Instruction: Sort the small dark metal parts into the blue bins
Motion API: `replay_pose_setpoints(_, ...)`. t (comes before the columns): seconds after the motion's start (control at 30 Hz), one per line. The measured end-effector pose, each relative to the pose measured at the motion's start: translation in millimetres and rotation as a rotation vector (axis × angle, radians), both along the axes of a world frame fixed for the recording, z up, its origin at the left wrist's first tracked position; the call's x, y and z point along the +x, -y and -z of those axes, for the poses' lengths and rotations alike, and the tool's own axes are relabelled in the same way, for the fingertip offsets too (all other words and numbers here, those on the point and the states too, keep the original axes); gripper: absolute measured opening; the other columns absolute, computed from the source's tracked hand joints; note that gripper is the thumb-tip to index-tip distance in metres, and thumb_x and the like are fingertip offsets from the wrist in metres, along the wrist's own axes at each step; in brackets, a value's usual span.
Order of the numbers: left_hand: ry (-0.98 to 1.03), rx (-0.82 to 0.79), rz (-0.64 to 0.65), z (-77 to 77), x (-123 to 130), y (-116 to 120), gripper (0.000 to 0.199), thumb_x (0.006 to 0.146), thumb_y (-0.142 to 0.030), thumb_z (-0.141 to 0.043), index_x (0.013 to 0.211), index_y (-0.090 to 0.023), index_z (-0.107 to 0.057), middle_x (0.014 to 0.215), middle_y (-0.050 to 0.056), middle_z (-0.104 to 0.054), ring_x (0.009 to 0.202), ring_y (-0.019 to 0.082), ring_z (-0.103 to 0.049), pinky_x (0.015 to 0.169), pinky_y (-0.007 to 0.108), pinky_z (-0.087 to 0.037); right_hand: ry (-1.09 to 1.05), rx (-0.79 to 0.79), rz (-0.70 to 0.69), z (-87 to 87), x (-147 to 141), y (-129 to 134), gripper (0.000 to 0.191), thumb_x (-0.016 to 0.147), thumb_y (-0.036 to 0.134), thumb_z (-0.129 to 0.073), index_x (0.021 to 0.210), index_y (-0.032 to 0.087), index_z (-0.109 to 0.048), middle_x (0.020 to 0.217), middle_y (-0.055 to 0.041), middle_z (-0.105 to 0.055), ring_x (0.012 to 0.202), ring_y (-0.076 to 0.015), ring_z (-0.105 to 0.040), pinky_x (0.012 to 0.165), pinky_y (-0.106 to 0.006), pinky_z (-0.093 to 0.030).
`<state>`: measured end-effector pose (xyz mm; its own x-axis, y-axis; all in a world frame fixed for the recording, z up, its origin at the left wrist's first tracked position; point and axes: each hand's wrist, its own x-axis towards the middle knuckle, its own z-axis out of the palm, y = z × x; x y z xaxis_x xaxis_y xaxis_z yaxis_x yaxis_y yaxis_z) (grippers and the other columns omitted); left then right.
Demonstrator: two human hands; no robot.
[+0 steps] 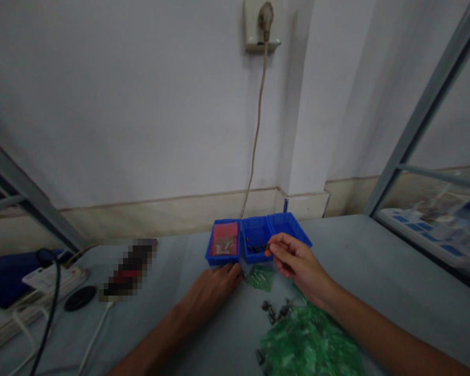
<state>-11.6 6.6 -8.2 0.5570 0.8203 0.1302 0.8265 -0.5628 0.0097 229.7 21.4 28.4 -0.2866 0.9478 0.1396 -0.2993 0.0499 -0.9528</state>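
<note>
My right hand (293, 258) is over the front of the middle blue bin (255, 230). Thumb and index finger pinch a small dark part (268, 247), its kind too small to make out. Several similar dark pieces lie in that bin. My left hand (221, 279) rests on the table in front of the left blue bin (211, 256), fingers closed together. Its fingertips touch or nearly touch a small green bag (261, 278) with several slim metal pieces in it; whatever they grip is hidden. Pink sheets and a clear bag of small parts (225, 245) fill the left bin.
A heap of green plastic bags (311, 344) lies near my right forearm, with loose metal parts (274, 312) beside it. The right blue bin (288, 224) adjoins the middle one. Leftward are a blurred-out device (129, 271), its white cable (96, 334) and a black round object (80, 298).
</note>
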Motion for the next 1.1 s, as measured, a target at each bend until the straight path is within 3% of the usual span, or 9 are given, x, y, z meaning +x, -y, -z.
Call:
replay_pose_setpoints(0.17,-0.005,-0.007,-0.009,0.0,0.7,-0.5,0.017,0.105,-0.029,-0.041,0.113,-0.024,-0.054,0.099,0.003,-0.069,0.085,0.020,-0.070,0.066,0.028,-0.053,-0.099,-0.167,-0.076,1.3,-0.5,0.7,0.031,0.085,0.046,-0.073,0.085,0.017,-0.062,0.072,0.0023,-0.054,0.047,-0.0048,-0.027,0.042,-0.022,-0.013)
replay_pose_setpoints(0.37,0.006,0.016,-0.007,3.5,-0.7,-1.6,0.015,0.105,-0.029,-0.042,0.112,-0.024,-0.054,0.098,0.003,-0.070,0.084,0.021,-0.070,0.064,0.029,-0.052,-0.131,-0.314,-0.123,2.8,1.9,-1.6,0.042,0.083,0.053,-0.073,0.072,0.017,-0.055,0.054,0.0083,-0.036,0.045,-0.0056,-0.019,0.043,-0.023,-0.011)
replay_pose_setpoints(0.53,0.007,0.022,-0.004,5.7,-1.1,-2.8,0.016,0.105,-0.032,-0.042,0.114,-0.025,-0.053,0.098,0.002,-0.070,0.083,0.022,-0.070,0.064,0.031,-0.053,-0.171,-0.348,-0.144,2.4,4.1,-2.7,0.043,0.087,0.053,-0.070,0.071,0.017,-0.051,0.053,0.0098,-0.031,0.046,-0.0058,-0.014,0.043,-0.022,-0.011)
replay_pose_setpoints(0.7,0.010,0.019,0.002,4.0,-0.4,-2.2,0.016,0.105,-0.030,-0.042,0.114,-0.024,-0.053,0.098,0.002,-0.070,0.085,0.022,-0.070,0.066,0.030,-0.053,-0.115,-0.279,-0.073,1.4,2.0,-1.2,0.042,0.085,0.055,-0.070,0.076,0.017,-0.054,0.056,0.0094,-0.034,0.045,-0.0052,-0.016,0.040,-0.021,-0.010)
replay_pose_setpoints(0.9,0.002,-0.009,-0.011,-2.4,0.9,0.4,0.018,0.105,-0.031,-0.039,0.112,-0.024,-0.054,0.100,0.004,-0.070,0.086,0.021,-0.070,0.067,0.029,-0.053,0.025,-0.093,0.020,1.4,-0.8,0.7,0.038,0.087,0.056,-0.066,0.083,0.020,-0.056,0.071,0.0037,-0.056,0.043,-0.0047,-0.032,0.038,-0.020,-0.017)
replay_pose_setpoints(1.1,0.000,-0.007,-0.013,-2.1,1.4,0.4,0.017,0.105,-0.029,-0.040,0.111,-0.023,-0.055,0.099,0.004,-0.069,0.085,0.019,-0.069,0.067,0.026,-0.052,0.224,0.075,0.123,4.0,0.5,-1.7,0.029,0.082,0.045,-0.075,0.086,0.023,-0.056,0.061,0.0063,-0.049,0.048,-0.0106,-0.041,0.041,-0.021,-0.029)
